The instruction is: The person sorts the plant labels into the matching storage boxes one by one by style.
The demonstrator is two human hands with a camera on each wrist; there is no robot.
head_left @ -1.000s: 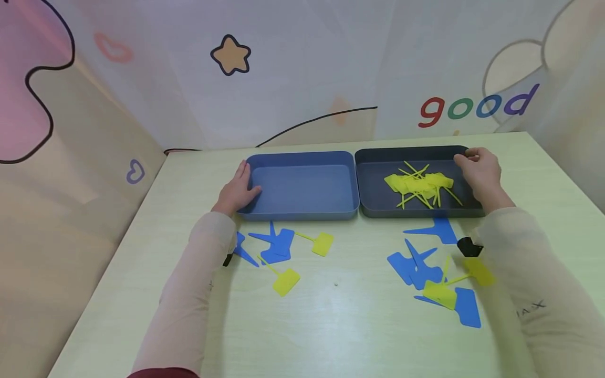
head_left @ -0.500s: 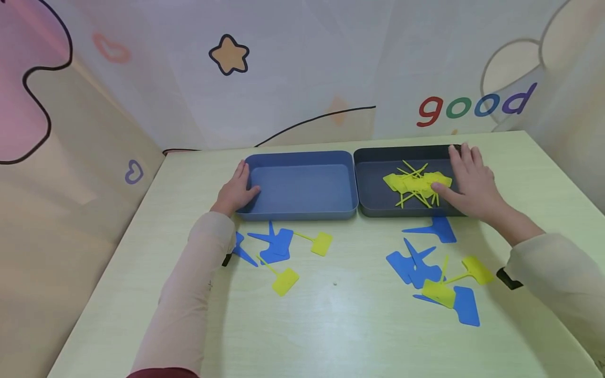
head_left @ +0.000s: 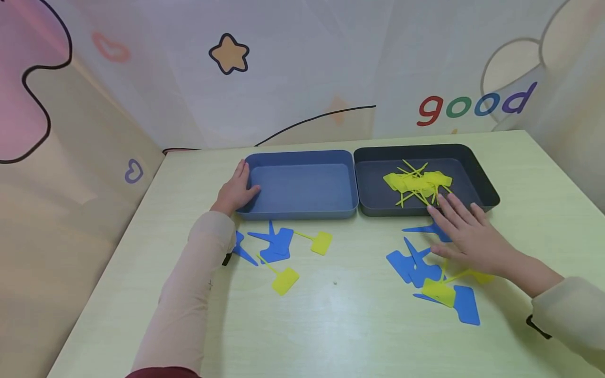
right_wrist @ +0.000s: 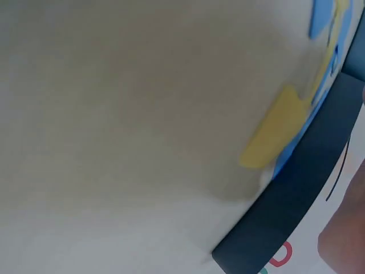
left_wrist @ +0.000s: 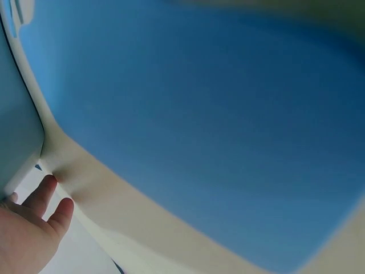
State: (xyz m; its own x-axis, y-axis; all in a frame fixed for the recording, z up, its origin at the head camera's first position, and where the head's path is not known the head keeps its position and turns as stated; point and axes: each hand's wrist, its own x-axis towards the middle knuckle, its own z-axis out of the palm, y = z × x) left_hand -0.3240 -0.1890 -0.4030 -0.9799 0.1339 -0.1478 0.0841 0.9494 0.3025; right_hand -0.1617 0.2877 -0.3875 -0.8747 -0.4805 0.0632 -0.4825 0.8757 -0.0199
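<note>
My left hand (head_left: pixel 235 191) rests at the left end of the blue-grey tray (head_left: pixel 302 215), its fingers along the side and its thumb over the rim. In the left wrist view, that hand (left_wrist: pixel 34 228) shows fairly straight fingers beside the tray wall (left_wrist: pixel 20 120). A blue plant label (left_wrist: pixel 199 114) fills much of that view. With fingers spread, my right hand (head_left: pixel 477 241) hovers at the front of the dark tray (head_left: pixel 477 178), holding nothing. Below it lie blue T-shaped plant labels (head_left: pixel 425 273) and yellow ones (head_left: pixel 439 291). A heap of yellow labels (head_left: pixel 418 184) sits in the dark tray.
In front of the blue-grey tray lie several blue labels (head_left: pixel 281 244) and two yellow labels (head_left: pixel 285 281). Both trays stand side by side near the back of the pale table (head_left: pixel 340 331). A printed curtain (head_left: pixel 302 73) hangs behind.
My right hand has let go of the dark tray's right rim, spread its fingers and come back toward me over the labels. The left hand has stayed in place.
</note>
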